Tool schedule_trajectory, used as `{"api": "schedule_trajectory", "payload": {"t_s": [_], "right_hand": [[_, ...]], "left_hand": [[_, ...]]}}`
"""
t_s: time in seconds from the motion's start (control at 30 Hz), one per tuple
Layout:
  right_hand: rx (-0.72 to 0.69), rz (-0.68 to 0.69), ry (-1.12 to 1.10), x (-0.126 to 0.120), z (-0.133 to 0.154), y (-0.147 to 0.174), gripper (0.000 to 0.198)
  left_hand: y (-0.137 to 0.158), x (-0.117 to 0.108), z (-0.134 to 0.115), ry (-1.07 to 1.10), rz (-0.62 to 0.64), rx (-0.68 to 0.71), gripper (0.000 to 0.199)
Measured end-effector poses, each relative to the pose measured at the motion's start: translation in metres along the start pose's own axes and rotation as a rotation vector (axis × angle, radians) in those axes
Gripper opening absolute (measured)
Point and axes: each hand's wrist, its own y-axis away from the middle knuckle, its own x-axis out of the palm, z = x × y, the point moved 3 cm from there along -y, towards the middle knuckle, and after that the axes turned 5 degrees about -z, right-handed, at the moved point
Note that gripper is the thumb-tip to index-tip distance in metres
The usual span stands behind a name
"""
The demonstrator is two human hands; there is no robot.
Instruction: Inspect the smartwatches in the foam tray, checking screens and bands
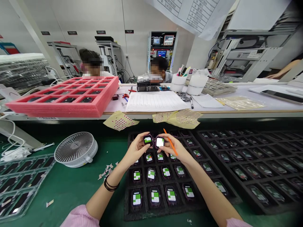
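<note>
My left hand (138,147) is closed around the edges of a square smartwatch body (148,140), its lit screen showing green and white blocks. Close beside it, my right hand (174,148) grips a second smartwatch body (159,142) with a mostly white screen, the thumb near its lower edge. A thin orange stick (170,142) also rests in the right hand, slanting across the fingers; its type is unclear. Beneath both hands lies a black foam tray (146,185) with rows of similar watches, many screens lit green and white. My forearms hide part of it.
Another black tray (239,160) of watches sits on the right. To the left are a grey fan (75,148), small loose pieces (106,171) and a clear tray (26,183). The raised shelf bears a pink foam tray (94,104) and papers (156,101). Two people sit beyond.
</note>
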Motion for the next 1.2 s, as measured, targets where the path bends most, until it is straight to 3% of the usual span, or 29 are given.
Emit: {"api": "schedule_trajectory", "payload": {"t_s": [0.27,0.73,1.0,1.2], "right_hand": [[-0.004,-0.082,0.013,-0.0022,-0.0007,-0.0011,0.031],[0.043,-0.187,0.021,-0.0046,0.0026,0.0015,0.024],[0.048,-0.154,0.025,-0.0040,-0.0012,0.0001,0.024],[0.006,-0.063,0.014,-0.0037,-0.0024,-0.0015,0.033]], "left_hand": [[-0.0008,-0.0018,-0.0028,-0.047,-0.037,-0.014,0.031],[-0.0012,0.0010,0.0007,-0.039,-0.025,-0.005,0.035],[-0.0009,-0.0018,-0.0028,-0.055,-0.054,-0.030,0.029],[-0.0015,-0.0004,0.0003,-0.036,-0.008,0.007,0.036]]}}
